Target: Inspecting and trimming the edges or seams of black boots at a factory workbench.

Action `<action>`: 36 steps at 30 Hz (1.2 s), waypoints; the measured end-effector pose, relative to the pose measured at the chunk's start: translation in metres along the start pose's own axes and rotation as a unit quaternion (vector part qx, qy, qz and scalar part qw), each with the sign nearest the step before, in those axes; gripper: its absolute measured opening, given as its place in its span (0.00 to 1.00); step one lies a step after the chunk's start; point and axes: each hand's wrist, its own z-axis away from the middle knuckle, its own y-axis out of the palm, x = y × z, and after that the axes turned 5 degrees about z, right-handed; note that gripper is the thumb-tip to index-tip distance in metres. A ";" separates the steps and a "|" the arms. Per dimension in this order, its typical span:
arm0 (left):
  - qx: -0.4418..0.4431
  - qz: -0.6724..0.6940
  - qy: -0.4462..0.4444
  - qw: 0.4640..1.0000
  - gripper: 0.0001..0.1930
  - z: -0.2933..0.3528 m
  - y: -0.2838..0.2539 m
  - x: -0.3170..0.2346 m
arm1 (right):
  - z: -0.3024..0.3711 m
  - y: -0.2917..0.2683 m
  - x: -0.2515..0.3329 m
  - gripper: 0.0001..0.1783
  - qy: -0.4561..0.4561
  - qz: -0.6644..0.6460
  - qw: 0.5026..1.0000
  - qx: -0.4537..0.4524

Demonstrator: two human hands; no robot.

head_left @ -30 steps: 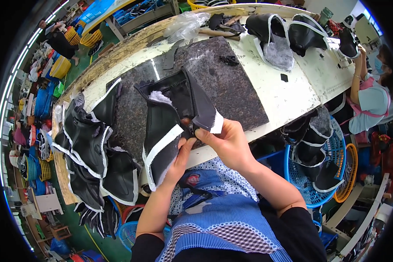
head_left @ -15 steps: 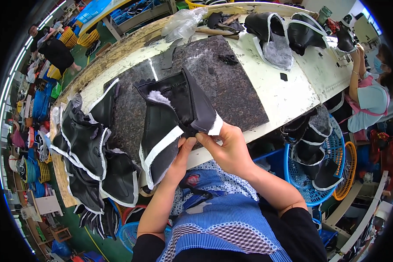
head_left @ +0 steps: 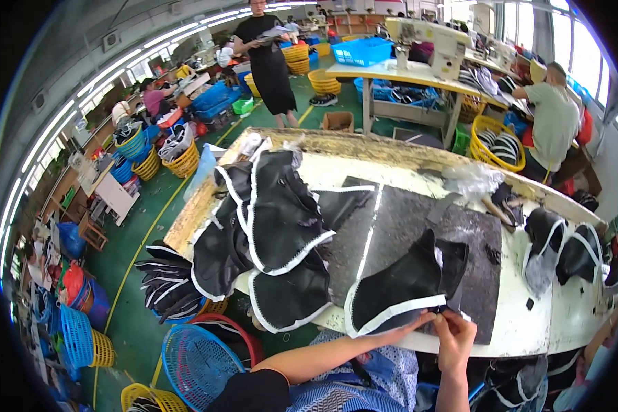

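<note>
A black boot upper (head_left: 398,288) with a white strip along its edges lies at the near side of a dark stone slab (head_left: 350,264) on the workbench. Its lower edge is pinched by my left hand (head_left: 406,330), whose fingers are partly hidden under the black material. Close beside it, my right hand (head_left: 454,338) is closed on the same edge, thumb and fingertips together. A little pale lining shows at the upper's opening. Left of the slab, more black uppers (head_left: 281,213) with white edging are heaped, overlapping one another.
Clear plastic film (head_left: 472,180) and two fur-lined uppers (head_left: 544,247) lie on the bench's right part. Blue baskets (head_left: 198,364) stand on the floor below its left end. Beyond the bench a person in black (head_left: 271,62) stands, and another sits in a light shirt (head_left: 551,117).
The view has swung up and to the left, showing more of the workshop. The held upper has been turned and now lies lower on the slab, with both my hands still at its edge.
</note>
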 end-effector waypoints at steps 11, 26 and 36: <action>-0.062 -0.333 0.144 0.930 0.12 -0.004 0.003 -0.007 | -0.015 0.007 0.028 0.15 -0.289 0.283 0.909 -0.105; -0.093 -0.373 0.267 0.884 0.11 -0.004 0.001 0.013 | -0.025 -0.006 0.054 0.14 -0.460 0.451 0.765 0.012; -0.124 -0.392 0.302 0.860 0.09 0.001 0.005 0.004 | -0.033 -0.010 0.057 0.09 -0.454 0.441 0.772 0.063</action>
